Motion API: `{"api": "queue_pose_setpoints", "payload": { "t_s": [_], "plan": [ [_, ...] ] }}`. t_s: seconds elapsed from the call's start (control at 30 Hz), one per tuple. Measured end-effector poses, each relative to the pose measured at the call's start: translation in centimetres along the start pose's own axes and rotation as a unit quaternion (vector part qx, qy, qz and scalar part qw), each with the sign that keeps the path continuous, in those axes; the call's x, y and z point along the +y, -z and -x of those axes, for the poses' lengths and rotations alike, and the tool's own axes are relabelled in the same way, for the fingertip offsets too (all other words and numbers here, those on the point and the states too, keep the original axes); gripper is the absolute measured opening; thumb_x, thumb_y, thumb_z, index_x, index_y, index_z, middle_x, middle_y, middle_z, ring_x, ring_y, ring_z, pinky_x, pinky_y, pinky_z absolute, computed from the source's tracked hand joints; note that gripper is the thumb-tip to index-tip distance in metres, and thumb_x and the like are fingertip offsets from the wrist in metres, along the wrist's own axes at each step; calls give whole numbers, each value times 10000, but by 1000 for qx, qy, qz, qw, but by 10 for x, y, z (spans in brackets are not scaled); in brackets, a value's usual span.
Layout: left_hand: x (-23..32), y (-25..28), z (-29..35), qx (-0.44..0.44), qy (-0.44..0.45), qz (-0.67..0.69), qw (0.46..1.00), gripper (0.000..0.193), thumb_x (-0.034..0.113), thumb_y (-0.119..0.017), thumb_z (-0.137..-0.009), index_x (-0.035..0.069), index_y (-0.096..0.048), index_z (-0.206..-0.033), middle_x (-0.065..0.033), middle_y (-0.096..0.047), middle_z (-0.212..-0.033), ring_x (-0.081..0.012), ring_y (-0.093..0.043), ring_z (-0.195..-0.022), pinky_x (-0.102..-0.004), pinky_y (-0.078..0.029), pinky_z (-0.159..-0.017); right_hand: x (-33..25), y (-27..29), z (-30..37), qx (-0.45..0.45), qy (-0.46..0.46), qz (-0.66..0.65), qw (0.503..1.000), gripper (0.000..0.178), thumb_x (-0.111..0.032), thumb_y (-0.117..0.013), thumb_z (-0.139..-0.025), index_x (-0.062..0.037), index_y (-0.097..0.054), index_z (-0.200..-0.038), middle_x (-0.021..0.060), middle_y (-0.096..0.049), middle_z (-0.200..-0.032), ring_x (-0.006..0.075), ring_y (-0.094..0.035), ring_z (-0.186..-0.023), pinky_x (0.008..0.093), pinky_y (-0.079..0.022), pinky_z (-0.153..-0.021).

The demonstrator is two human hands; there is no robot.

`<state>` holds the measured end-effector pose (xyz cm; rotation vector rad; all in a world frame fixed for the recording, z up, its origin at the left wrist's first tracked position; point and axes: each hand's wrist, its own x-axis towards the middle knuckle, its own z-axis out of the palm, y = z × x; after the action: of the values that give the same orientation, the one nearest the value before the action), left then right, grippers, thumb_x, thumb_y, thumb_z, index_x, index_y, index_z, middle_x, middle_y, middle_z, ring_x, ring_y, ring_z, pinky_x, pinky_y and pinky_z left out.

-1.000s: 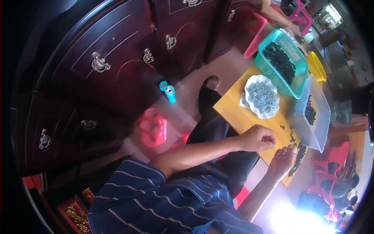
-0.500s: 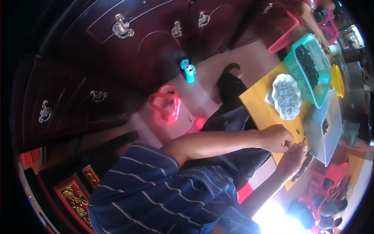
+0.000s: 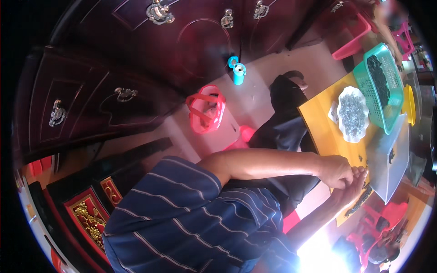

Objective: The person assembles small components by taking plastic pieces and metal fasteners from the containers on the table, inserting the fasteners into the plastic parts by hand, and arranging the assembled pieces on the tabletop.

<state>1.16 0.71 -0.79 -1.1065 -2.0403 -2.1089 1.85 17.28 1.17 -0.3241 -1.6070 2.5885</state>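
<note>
- At the lower left of the frame, we saw a red panel [image 3: 88,220] with gold carving; above it, a dark wooden cabinet [image 3: 159,77] with ornate metal handles filled the upper left.
- At lower centre, we saw the wearer's navy striped shirt [image 3: 182,218].
- Above the shirt, a red basket [image 3: 217,119] and an open turquoise flask [image 3: 238,76] stood on the floor.
- Right of centre, the left hand [image 3: 336,172] reached over a yellow wooden table [image 3: 321,109], its fingers curled and meeting those of the right hand [image 3: 349,192], just below. We could not tell whether either was clamped on anything.
- Above the hands, a white wavy-edged dish [image 3: 353,113] held small clear pieces.
- Just right of and below the hands, a row of small dark pieces [image 3: 359,201] lay along the table's edge.
- At upper right, we saw a green basket [image 3: 374,105] heaped with dark pieces; beneath it stood a translucent bin [image 3: 380,175] with a few more.
- At far right, a yellow container [image 3: 410,105] showed behind the green basket.
</note>
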Motion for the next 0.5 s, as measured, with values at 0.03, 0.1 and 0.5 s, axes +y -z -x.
{"api": "queue_pose_setpoints", "payload": {
  "t_s": [0.03, 0.1, 0.5],
  "plan": [
    [0, -1, -2, 2, 1, 1, 1000, 120, 158, -666, -790, 84, -748, -837, -129, -706, -767, -345, -682, -773, -473, -516, -718, -3, 3, -1, -7, 3, 15, 1000, 247, -302, -641, -1032, -55, -631, -1030, 28, -634, -938, 125, -601, -866, 276, -508, -807],
    [2, 0, -1, 1, -11, -4, 1000, 138, 170, -648, -822, 72, -744, -838, -139, -708, -782, -346, -682, -781, -478, -515, -727, -6, -3, -2, -7, 1, 17, 1000, 285, -330, -615, -1043, -46, -628, -1027, 34, -617, -902, 138, -602, -860, 285, -506, -806],
    [-8, -13, -8, 47, -35, -7, 998, 145, 139, -621, -845, 63, -740, -877, -126, -712, -845, -343, -677, -878, -477, -521, -800, -10, 8, -20, -20, 10, 18, 1000, 246, -261, -565, -1070, -25, -637, -1072, 28, -605, -906, 135, -606, -871, 271, -504, -843]
  ]
}}
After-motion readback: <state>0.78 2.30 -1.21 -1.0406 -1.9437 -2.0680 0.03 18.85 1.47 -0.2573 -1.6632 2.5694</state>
